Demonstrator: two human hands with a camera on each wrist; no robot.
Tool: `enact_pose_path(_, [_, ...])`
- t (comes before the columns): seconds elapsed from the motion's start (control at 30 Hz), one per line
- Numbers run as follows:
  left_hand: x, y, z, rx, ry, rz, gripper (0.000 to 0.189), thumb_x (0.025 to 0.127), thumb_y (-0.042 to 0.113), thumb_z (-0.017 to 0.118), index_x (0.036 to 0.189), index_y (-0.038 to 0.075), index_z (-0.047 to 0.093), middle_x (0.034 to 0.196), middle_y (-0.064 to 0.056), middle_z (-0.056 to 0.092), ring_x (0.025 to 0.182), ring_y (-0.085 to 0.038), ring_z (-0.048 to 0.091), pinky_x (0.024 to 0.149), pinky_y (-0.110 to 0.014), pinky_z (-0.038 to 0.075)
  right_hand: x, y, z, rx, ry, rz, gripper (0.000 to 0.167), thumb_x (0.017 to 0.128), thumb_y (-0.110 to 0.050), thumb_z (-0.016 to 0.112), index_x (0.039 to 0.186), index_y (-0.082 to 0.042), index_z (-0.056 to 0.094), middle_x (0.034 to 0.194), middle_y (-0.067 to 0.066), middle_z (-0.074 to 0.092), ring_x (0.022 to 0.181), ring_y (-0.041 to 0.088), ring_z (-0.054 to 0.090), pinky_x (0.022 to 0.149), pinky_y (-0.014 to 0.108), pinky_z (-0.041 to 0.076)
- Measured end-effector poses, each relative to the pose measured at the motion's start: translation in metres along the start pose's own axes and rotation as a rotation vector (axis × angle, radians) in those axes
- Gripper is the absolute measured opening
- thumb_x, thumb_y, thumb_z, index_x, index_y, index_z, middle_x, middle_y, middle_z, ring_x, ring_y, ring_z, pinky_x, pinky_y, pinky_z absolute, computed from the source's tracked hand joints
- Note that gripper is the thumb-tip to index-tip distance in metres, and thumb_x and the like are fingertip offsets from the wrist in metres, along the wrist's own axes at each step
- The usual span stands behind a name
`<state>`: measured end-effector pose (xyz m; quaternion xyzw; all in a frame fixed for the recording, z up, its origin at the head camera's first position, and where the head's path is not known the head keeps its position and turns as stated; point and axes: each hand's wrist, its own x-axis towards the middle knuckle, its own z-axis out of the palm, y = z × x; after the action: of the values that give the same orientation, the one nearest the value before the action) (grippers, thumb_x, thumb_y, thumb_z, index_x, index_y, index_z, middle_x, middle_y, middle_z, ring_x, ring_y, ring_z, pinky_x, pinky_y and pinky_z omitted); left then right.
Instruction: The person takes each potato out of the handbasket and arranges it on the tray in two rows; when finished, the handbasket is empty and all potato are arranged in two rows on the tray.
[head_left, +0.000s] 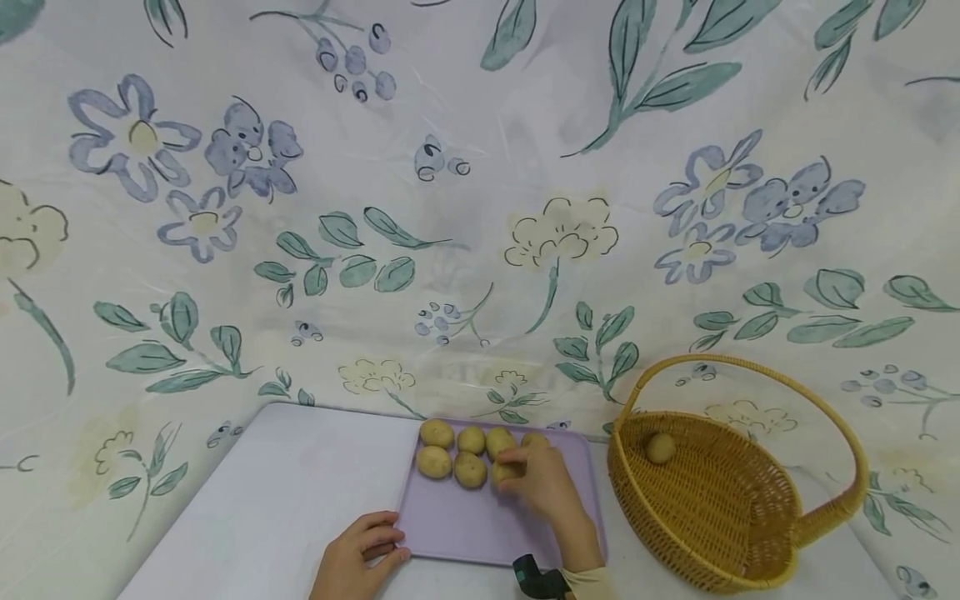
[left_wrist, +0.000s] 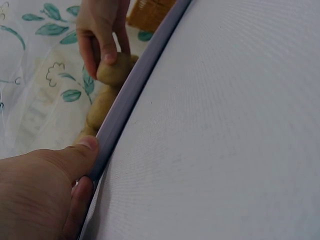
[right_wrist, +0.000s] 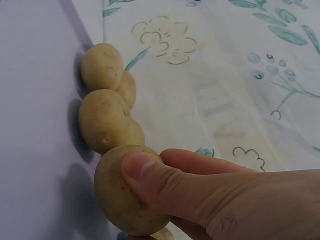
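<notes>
My right hand (head_left: 542, 486) pinches a potato (right_wrist: 131, 192) between thumb and fingers, at the right end of the front row on a lilac tray (head_left: 480, 525). Alongside it sit several more potatoes (head_left: 470, 470) in two rows toward the tray's back, one of them partly hidden behind the hand. At the tray's front left corner, my left hand (head_left: 361, 557) grips the rim; the left wrist view shows its thumb over the edge and a finger against the outer side.
To the right of the tray stands a wicker basket (head_left: 637, 508) with a tall arched handle, tilted so its inside shows. A single potato (head_left: 661, 448) lies in it. A white table (head_left: 300, 475) bears everything, with a flower-printed cloth (head_left: 480, 333) behind.
</notes>
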<state>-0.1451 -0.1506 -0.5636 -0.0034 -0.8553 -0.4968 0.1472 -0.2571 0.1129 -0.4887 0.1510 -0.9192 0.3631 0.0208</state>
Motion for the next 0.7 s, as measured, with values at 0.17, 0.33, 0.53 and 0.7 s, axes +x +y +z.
enact_pose_path(0.17, [0.0,0.0,0.0,-0.003,0.014,0.016,0.02,0.071,0.005,0.091,0.084,0.012,0.077,0.112,-0.003,0.072,0.093,0.003,0.068,0.077,-0.014,0.065,0.0,0.002,0.004,-0.015,-0.005,0.003,0.039,0.066,-0.011,0.094,0.104,-0.013,0.082,0.102,0.006,0.072,0.1,0.022,0.063,0.088,0.041,0.059])
enact_pose_path(0.33, [-0.001,-0.001,0.001,0.012,0.031,0.03,0.021,0.07,0.005,0.091,0.082,0.015,0.078,0.109,-0.001,0.072,0.094,0.007,0.065,0.076,-0.014,0.065,0.002,0.002,0.007,-0.004,-0.017,-0.001,0.039,0.066,-0.011,0.094,0.102,-0.012,0.082,0.1,0.004,0.076,0.103,0.023,0.064,0.092,0.043,0.06])
enact_pose_path(0.53, [-0.001,-0.001,0.001,0.007,0.04,0.062,0.022,0.069,0.003,0.091,0.082,0.014,0.078,0.108,-0.002,0.072,0.092,0.007,0.065,0.075,-0.014,0.065,0.002,0.002,0.011,0.01,-0.031,-0.002,0.037,0.065,-0.008,0.094,0.101,-0.011,0.082,0.096,0.002,0.075,0.096,0.017,0.06,0.084,0.032,0.059])
enact_pose_path(0.7, [0.0,-0.002,0.001,0.018,0.039,0.083,0.021,0.069,0.002,0.091,0.083,0.011,0.078,0.107,-0.003,0.072,0.09,0.006,0.066,0.074,-0.014,0.065,0.002,0.004,0.012,0.0,-0.042,-0.002,0.038,0.067,-0.008,0.093,0.103,-0.011,0.081,0.098,0.003,0.074,0.093,0.015,0.059,0.08,0.029,0.057])
